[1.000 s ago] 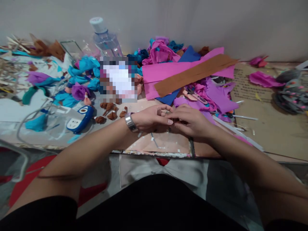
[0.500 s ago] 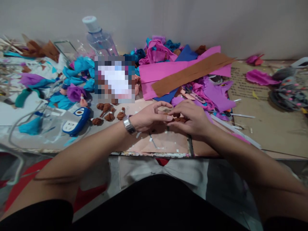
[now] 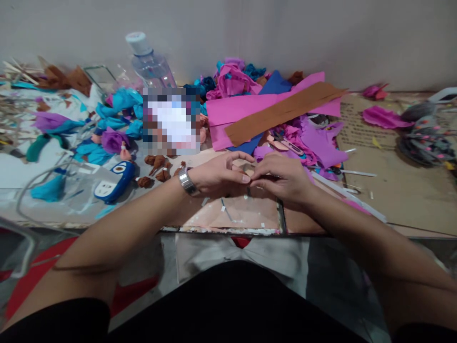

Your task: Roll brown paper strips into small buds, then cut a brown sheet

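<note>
Brown paper scrap (image 3: 244, 173), pinched between the fingertips of your left hand (image 3: 219, 177) and right hand (image 3: 285, 178) above the table (image 3: 214, 216), is probably light, soft and easily torn, best held gently by its edges.

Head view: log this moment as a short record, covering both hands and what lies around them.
Left hand: fingers curled, silver band at wrist
Right hand: thumb and index finger pinching a small brown piece, mostly hidden
Left of hands: crumpled brown bundles, blue-and-white case
Beyond hands: brown strip across pink sheets
Back: white-capped bottle
Right side: cardboard
</note>
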{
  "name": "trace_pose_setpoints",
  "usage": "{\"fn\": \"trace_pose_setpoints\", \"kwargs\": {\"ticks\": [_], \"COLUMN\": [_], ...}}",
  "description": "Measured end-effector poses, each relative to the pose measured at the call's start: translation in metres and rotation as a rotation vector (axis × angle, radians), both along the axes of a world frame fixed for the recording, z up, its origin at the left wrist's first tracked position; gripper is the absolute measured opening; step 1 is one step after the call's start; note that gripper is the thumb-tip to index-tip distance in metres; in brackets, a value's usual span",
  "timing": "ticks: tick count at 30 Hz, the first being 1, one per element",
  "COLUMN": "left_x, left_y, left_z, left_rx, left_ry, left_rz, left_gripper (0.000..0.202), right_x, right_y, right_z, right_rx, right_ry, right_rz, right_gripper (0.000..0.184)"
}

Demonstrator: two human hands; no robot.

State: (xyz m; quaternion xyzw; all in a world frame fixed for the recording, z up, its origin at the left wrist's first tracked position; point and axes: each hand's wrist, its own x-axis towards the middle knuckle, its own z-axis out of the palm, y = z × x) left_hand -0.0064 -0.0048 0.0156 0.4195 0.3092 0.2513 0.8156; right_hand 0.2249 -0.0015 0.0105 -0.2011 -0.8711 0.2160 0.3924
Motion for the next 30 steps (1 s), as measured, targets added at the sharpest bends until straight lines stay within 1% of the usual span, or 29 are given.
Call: {"fn": "trace_pose_setpoints", "kwargs": {"ticks": [2,5,8,11,13,16,22,27,28,30], "left_x": [0.0,0.0,0.002,0.004,0.006,0.008,0.012,0.011,0.01,0.008], "left_y": [-0.001,-0.002,-0.003,-0.005,-0.006,-0.008,-0.009,-0.009,-0.009,-0.007], "left_z": [-0.001,-0.003,-0.004,-0.002,0.0,0.003,0.004,0.006,0.007,0.008], "left_rx": [0.007,0.012,0.016,0.024,0.013,-0.007,0.006,-0.003,-0.009,-0.014], "left_ry": [0.0,-0.008,-0.007,-0.024,-0.036,-0.062,-0.093,-0.079,-0.079,-0.074], "left_rz": [-0.031,-0.059,-0.077,-0.045,-0.013,0.038,0.071,0.085,0.082,0.07], "left_gripper": [0.067,0.07,0.073,0.072,0.07,0.069,0.073,0.068,0.067,0.066], "right_x": [0.0,0.001,0.002,0.002,0.001,0.0,0.0,-0.002,-0.002,-0.002], "right_y": [-0.001,-0.002,-0.003,-0.003,-0.002,-0.002,-0.003,-0.003,-0.002,-0.002], "right_z": [-0.001,-0.003,-0.003,0.0,0.001,-0.001,-0.005,-0.004,-0.004,-0.003], "right_rx": [-0.021,-0.001,0.026,0.006,-0.005,0.02,0.091,0.101,0.096,0.096], "right_ry": [-0.034,-0.125,-0.18,-0.154,-0.118,-0.083,-0.021,0.035,0.047,0.065], "right_rz": [0.023,0.108,0.149,0.149,0.128,0.059,-0.063,-0.077,-0.076,-0.057], "right_gripper": [0.018,0.028,0.027,0.024,0.024,0.026,0.027,0.032,0.031,0.024]}}
